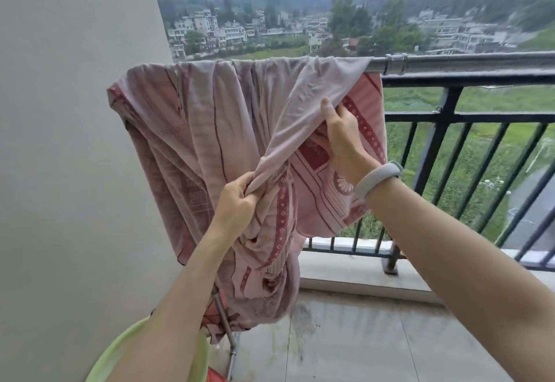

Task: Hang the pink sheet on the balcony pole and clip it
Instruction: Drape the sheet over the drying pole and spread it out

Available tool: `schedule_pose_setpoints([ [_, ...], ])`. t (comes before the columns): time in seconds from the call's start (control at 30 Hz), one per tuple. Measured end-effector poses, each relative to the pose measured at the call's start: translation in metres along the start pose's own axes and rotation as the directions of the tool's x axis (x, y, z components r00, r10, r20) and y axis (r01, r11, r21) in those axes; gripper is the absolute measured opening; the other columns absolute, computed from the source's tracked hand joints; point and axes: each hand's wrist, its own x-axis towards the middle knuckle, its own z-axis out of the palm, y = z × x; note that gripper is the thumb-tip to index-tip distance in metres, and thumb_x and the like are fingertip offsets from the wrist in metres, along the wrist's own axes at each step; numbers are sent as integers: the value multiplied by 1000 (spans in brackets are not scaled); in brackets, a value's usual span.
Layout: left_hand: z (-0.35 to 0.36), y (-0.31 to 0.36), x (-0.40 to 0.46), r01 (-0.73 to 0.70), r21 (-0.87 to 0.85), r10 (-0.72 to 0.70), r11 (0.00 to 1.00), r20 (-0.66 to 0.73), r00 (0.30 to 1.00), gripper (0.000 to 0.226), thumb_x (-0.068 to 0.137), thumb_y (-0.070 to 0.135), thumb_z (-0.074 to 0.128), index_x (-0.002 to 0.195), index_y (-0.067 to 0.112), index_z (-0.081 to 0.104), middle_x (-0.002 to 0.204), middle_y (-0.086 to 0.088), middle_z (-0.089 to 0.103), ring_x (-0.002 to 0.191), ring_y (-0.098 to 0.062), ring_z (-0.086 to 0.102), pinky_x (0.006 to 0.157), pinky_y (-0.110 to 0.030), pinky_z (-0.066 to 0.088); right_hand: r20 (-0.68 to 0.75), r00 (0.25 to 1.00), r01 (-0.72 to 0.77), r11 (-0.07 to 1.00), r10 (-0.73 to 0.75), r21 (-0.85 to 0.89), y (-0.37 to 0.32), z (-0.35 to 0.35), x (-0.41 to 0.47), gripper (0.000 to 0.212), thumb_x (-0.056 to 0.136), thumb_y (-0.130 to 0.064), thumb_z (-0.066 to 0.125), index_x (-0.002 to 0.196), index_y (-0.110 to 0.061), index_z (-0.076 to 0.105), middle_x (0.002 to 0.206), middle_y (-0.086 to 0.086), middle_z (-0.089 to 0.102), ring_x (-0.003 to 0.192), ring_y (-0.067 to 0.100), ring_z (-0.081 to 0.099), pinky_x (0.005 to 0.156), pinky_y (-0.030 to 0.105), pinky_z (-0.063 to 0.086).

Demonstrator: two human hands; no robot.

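A balcony looks out over hazy hills and pale buildings, with a plain wall filling everything from 7 to 11 o'clock and a black railing [450, 117] running off toward 3 o'clock. Above the railing a steel pole [450, 62] spans the opening, and the pink sheet [195, 117] is already draped over its left end, bunched and twisted, its tail trailing down toward 6 o'clock near a green basin [120, 354].

The left hand [237, 201] has its fingers curled tight round a gathered fold at the middle of the cloth. The right hand [342, 138], a pale band on its wrist, is up at about 1 o'clock from the left, thumb and fingers pinching the pale edge of a layer and lifting it off the patterned layer behind.

This looks like the spreading step: hung, but not yet flat. The next move likely calls for drawing that edge rightward along the bare pole toward 2 o'clock until the folds open. No clip is in sight, so clipping still lies ahead
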Motion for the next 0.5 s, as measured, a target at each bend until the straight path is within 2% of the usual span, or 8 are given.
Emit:
schedule_pose_setpoints([
  [0.07,-6,-3,9,-6,155,2,988,25,1000,35,84,-8,42,81,19,64,70,3,62,67,-7,59,64,-22,47,-58,996,-63,996,66,63,-15,3,21,26,86,-27,59,96,-3,56,88,10,61,84,26,60,82,41,51],
  [0.17,-12,-6,29,4,403,-26,915,48,998,25,88,4,44,70,15,57,62,-1,56,62,-21,54,62,-40,43,-156,974,118,955,-165,-272,-39,6,40,21,80,-17,64,79,4,58,78,16,62,72,28,60,72,36,51],
  [0.23,-11,1,44,18,563,-49,826,41,998,22,91,14,42,74,20,53,70,-3,61,72,-30,58,69,-44,46,-103,930,259,826,-353,-501,-58,8,48,21,80,-18,63,75,2,63,78,12,67,75,27,62,74,39,53],
  [0.3,-8,14,59,5,641,-2,767,-6,1000,13,89,23,46,101,25,52,95,-3,65,88,-28,60,79,-43,49,9,893,339,658,-451,-673,-76,6,55,18,82,-19,61,69,-8,65,81,4,69,75,22,61,73,37,51],
  [0.33,-4,21,66,-41,619,74,784,-28,997,30,87,23,51,117,25,45,110,-2,60,94,-24,58,83,-42,49,72,879,365,567,-472,-738,-85,4,59,21,83,-19,60,63,-10,64,84,4,71,71,19,60,69,33,49],
  [0.4,13,40,77,-211,499,285,841,-76,955,58,82,24,60,131,26,30,128,-1,45,102,-16,52,84,-36,47,174,857,404,424,-485,-811,-100,0,71,28,84,-18,59,58,-6,63,79,10,72,56,14,54,53,23,41],
  [0.47,38,59,90,-326,471,410,820,-85,908,73,77,40,64,135,27,21,138,-2,36,119,-16,43,90,-37,42,248,841,450,367,-481,-814,-113,-4,83,30,84,-17,59,60,1,63,66,12,67,50,14,49,46,21,40],
  [0.5,52,67,99,-317,514,417,797,-88,905,81,74,48,64,137,27,17,142,-3,32,126,-20,38,95,-41,39,281,835,480,376,-473,-793,-118,-5,88,31,84,-17,60,62,4,63,60,10,62,50,14,47,47,23,41],
])
